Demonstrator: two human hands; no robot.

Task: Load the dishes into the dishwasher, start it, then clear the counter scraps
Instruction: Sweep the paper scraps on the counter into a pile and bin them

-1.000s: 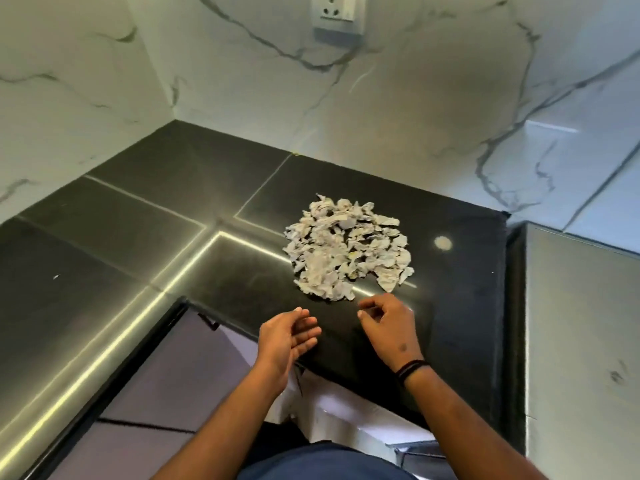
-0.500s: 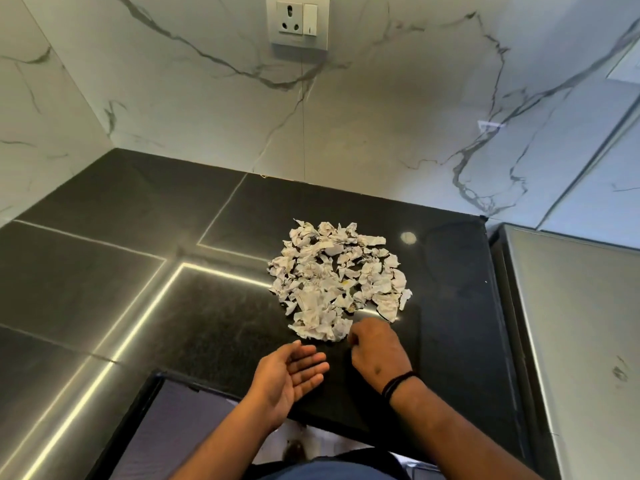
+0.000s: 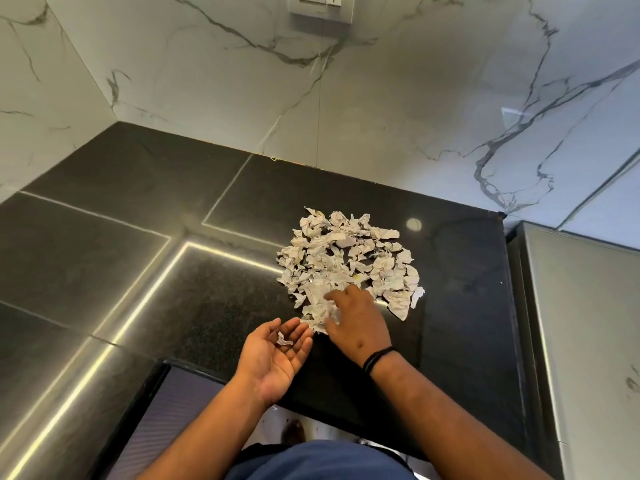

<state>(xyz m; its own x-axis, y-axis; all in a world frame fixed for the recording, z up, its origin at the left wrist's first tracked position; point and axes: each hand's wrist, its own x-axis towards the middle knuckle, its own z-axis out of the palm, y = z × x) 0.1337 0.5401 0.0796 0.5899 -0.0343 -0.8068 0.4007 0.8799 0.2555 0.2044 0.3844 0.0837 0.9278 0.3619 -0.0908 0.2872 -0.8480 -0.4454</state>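
Observation:
A pile of crumpled white paper scraps (image 3: 349, 259) lies on the black stone counter (image 3: 214, 296), right of centre. My left hand (image 3: 277, 355) is held palm up at the pile's near edge, fingers relaxed, with one small scrap (image 3: 284, 339) lying in the palm. My right hand (image 3: 356, 320) lies palm down on the near side of the pile, its fingers resting on the scraps beside my left palm. A black band circles my right wrist.
White marble walls meet in a corner behind the counter, with a wall socket (image 3: 322, 8) above the pile. A steel-grey surface (image 3: 581, 327) adjoins the counter on the right. The counter's front edge drops off just under my wrists.
My right hand has moved forward onto the near scraps and swept some toward my left palm. A small scrap now lies in my left hand.

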